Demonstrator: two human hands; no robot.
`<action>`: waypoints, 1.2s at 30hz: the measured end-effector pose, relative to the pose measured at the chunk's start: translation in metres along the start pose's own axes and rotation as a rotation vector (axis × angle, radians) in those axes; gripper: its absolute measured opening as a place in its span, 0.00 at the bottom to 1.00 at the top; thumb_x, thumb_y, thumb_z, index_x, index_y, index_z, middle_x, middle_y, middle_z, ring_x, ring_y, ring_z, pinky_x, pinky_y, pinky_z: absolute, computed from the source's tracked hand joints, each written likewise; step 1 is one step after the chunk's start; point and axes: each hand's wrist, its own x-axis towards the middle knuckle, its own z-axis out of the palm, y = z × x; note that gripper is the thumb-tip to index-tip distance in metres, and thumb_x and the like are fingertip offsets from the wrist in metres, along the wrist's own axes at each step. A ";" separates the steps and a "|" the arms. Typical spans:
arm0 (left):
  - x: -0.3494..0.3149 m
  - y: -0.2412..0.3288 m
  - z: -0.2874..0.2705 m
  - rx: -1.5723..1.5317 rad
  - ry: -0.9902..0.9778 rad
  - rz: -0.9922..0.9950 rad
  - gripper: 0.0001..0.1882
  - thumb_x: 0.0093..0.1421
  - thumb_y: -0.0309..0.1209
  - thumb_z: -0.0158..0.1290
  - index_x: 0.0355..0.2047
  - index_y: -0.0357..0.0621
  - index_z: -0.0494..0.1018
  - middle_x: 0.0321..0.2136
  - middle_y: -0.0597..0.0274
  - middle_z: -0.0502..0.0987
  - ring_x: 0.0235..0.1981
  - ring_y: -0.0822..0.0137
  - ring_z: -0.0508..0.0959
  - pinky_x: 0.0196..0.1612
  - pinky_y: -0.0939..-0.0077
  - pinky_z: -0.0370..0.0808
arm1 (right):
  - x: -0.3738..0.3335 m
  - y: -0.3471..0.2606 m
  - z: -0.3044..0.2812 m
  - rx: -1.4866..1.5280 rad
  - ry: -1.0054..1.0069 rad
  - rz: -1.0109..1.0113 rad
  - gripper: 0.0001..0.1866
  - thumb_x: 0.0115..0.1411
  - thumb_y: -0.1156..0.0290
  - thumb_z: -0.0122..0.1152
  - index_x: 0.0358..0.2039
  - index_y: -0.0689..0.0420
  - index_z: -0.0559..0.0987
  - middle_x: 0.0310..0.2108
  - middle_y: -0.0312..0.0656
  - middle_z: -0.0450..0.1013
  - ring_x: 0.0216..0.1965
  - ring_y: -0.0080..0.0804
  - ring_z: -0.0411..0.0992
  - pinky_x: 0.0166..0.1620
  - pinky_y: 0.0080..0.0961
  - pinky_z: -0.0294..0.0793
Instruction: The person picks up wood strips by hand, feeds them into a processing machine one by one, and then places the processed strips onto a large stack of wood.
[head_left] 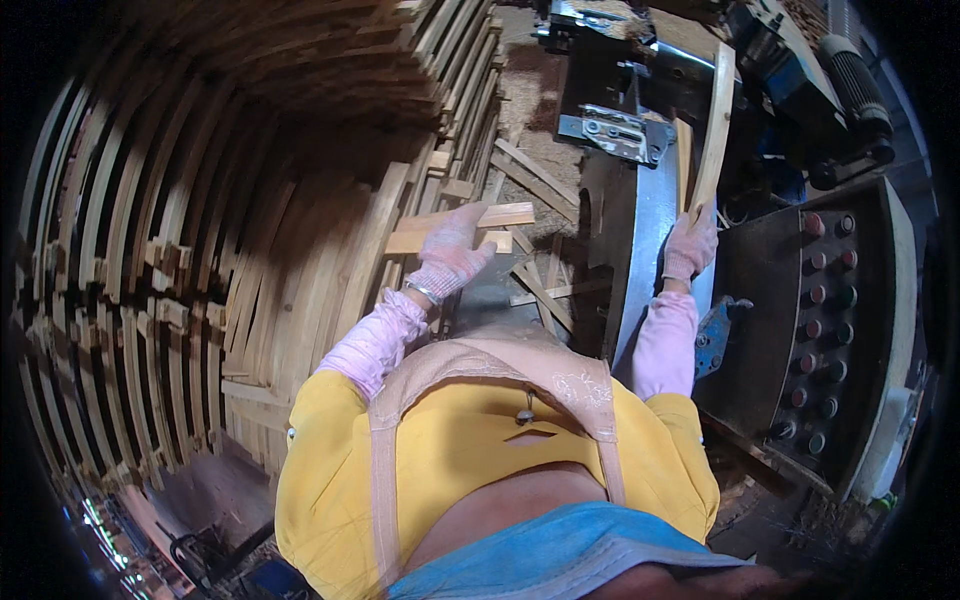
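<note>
My right hand (692, 243), in a pale knitted glove, is closed around the near end of a long wooden strip (716, 130). That strip points away over the machine's metal bed (632, 290). Beside it, a shorter wooden piece (684, 165) stands along the bed. On the left, my gloved left hand (455, 250) is curled over two wooden strips (518, 214) at the edge of the stack, its thumb against the nearer one. Its fingertips are partly hidden. Pink sleeve covers show on both forearms.
Tall stacks of wooden strips (110, 200) rise on the left. Loose offcuts (545, 295) lie on the floor between stack and machine. A control panel with several round buttons (825, 330) stands at right, a motor (853, 85) beyond it. A metal guide block (615, 132) sits ahead.
</note>
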 end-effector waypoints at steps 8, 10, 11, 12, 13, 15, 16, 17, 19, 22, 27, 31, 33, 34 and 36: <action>-0.107 -0.091 -0.031 0.482 0.101 -0.260 0.46 0.52 0.40 0.65 0.69 0.39 0.61 0.64 0.38 0.67 0.66 0.39 0.65 0.71 0.47 0.59 | -0.118 0.016 -0.065 0.025 -0.057 -0.070 0.15 0.69 0.63 0.55 0.51 0.55 0.79 0.40 0.53 0.78 0.43 0.60 0.76 0.46 0.56 0.73; -0.132 -0.113 -0.037 0.572 0.130 -0.359 0.48 0.48 0.37 0.67 0.69 0.41 0.61 0.65 0.38 0.66 0.67 0.39 0.64 0.72 0.48 0.58 | -0.170 0.033 -0.106 -0.047 -0.100 -0.114 0.18 0.67 0.64 0.57 0.54 0.58 0.79 0.44 0.53 0.77 0.45 0.59 0.75 0.48 0.53 0.73; -0.137 -0.116 -0.036 0.596 0.146 -0.360 0.47 0.48 0.36 0.66 0.69 0.42 0.62 0.66 0.39 0.66 0.67 0.39 0.64 0.72 0.48 0.58 | -0.192 0.049 -0.118 -0.051 -0.116 -0.106 0.20 0.66 0.65 0.59 0.57 0.58 0.78 0.44 0.53 0.77 0.46 0.57 0.75 0.48 0.52 0.74; -0.143 -0.118 -0.035 0.625 0.167 -0.375 0.47 0.47 0.34 0.66 0.68 0.42 0.62 0.66 0.39 0.65 0.67 0.40 0.64 0.71 0.48 0.58 | -0.212 0.059 -0.126 -0.081 -0.136 -0.072 0.20 0.65 0.66 0.60 0.56 0.57 0.79 0.46 0.52 0.78 0.47 0.56 0.76 0.49 0.51 0.75; -0.145 -0.116 -0.034 0.656 0.186 -0.395 0.46 0.46 0.32 0.66 0.68 0.42 0.63 0.66 0.40 0.65 0.67 0.41 0.64 0.71 0.48 0.58 | -0.213 0.053 -0.142 -0.074 -0.242 -0.020 0.19 0.65 0.66 0.60 0.55 0.57 0.79 0.46 0.51 0.78 0.47 0.55 0.76 0.50 0.50 0.75; -0.138 -0.108 -0.038 0.598 0.093 -0.467 0.45 0.45 0.30 0.65 0.66 0.41 0.64 0.66 0.40 0.65 0.67 0.41 0.64 0.71 0.48 0.58 | -0.206 0.049 -0.154 -0.077 -0.269 -0.013 0.18 0.64 0.67 0.60 0.54 0.55 0.79 0.45 0.50 0.78 0.46 0.54 0.76 0.50 0.49 0.75; -0.133 -0.102 -0.045 0.577 0.050 -0.502 0.44 0.45 0.29 0.64 0.65 0.41 0.65 0.66 0.41 0.65 0.67 0.42 0.64 0.71 0.48 0.58 | -0.201 0.049 -0.143 -0.084 -0.189 -0.052 0.18 0.64 0.67 0.61 0.54 0.54 0.79 0.44 0.50 0.78 0.45 0.54 0.76 0.49 0.49 0.75; -0.130 -0.095 -0.049 0.569 0.044 -0.488 0.43 0.45 0.28 0.63 0.64 0.40 0.65 0.64 0.40 0.67 0.66 0.41 0.65 0.70 0.49 0.60 | -0.193 0.049 -0.133 -0.091 -0.111 -0.093 0.18 0.63 0.67 0.62 0.54 0.54 0.79 0.43 0.49 0.78 0.45 0.53 0.76 0.49 0.50 0.75; -0.140 -0.116 -0.037 0.588 0.139 -0.416 0.43 0.45 0.27 0.62 0.65 0.39 0.65 0.62 0.40 0.69 0.65 0.42 0.68 0.68 0.51 0.64 | -0.154 0.041 -0.100 -0.067 0.062 -0.192 0.19 0.62 0.66 0.63 0.53 0.52 0.79 0.40 0.49 0.78 0.43 0.53 0.76 0.47 0.50 0.74; -0.138 -0.112 -0.042 0.533 0.144 -0.425 0.42 0.46 0.25 0.62 0.66 0.40 0.64 0.60 0.41 0.72 0.62 0.43 0.72 0.65 0.54 0.69 | -0.091 0.034 -0.051 -0.108 0.021 -0.193 0.17 0.62 0.63 0.63 0.50 0.50 0.80 0.35 0.48 0.78 0.40 0.52 0.76 0.43 0.51 0.73; -0.045 -0.039 -0.105 0.023 0.149 -0.380 0.38 0.54 0.29 0.58 0.67 0.46 0.64 0.56 0.40 0.75 0.57 0.39 0.76 0.61 0.55 0.74 | -0.002 0.016 0.010 -0.125 -0.045 -0.273 0.15 0.63 0.61 0.61 0.50 0.47 0.81 0.29 0.47 0.80 0.35 0.53 0.77 0.39 0.48 0.75; 0.055 -0.021 -0.111 -0.256 0.286 -0.133 0.36 0.51 0.32 0.61 0.63 0.40 0.68 0.48 0.44 0.82 0.51 0.51 0.82 0.57 0.62 0.77 | -0.012 -0.047 0.028 0.493 -0.250 -0.210 0.21 0.62 0.65 0.64 0.55 0.52 0.80 0.44 0.54 0.80 0.49 0.52 0.78 0.53 0.45 0.78; 0.095 0.008 -0.088 -0.604 0.338 -0.081 0.29 0.52 0.34 0.61 0.55 0.37 0.73 0.36 0.50 0.83 0.33 0.59 0.83 0.40 0.65 0.81 | -0.058 -0.099 0.000 0.858 -0.631 -0.280 0.32 0.61 0.67 0.67 0.65 0.55 0.72 0.58 0.55 0.74 0.59 0.46 0.74 0.61 0.37 0.73; 0.106 0.041 -0.079 -0.872 0.317 -0.140 0.24 0.53 0.35 0.61 0.49 0.35 0.76 0.31 0.53 0.83 0.25 0.63 0.82 0.33 0.68 0.80 | -0.084 -0.123 -0.028 0.892 -0.830 -0.401 0.41 0.60 0.67 0.69 0.73 0.57 0.63 0.67 0.54 0.68 0.63 0.41 0.72 0.65 0.32 0.69; 0.127 0.067 -0.053 -0.938 0.211 -0.254 0.13 0.54 0.34 0.61 0.34 0.36 0.80 0.23 0.58 0.80 0.17 0.67 0.76 0.23 0.69 0.75 | -0.120 -0.156 -0.108 0.859 -1.064 -0.350 0.49 0.60 0.68 0.69 0.77 0.58 0.53 0.71 0.55 0.61 0.67 0.39 0.67 0.67 0.32 0.67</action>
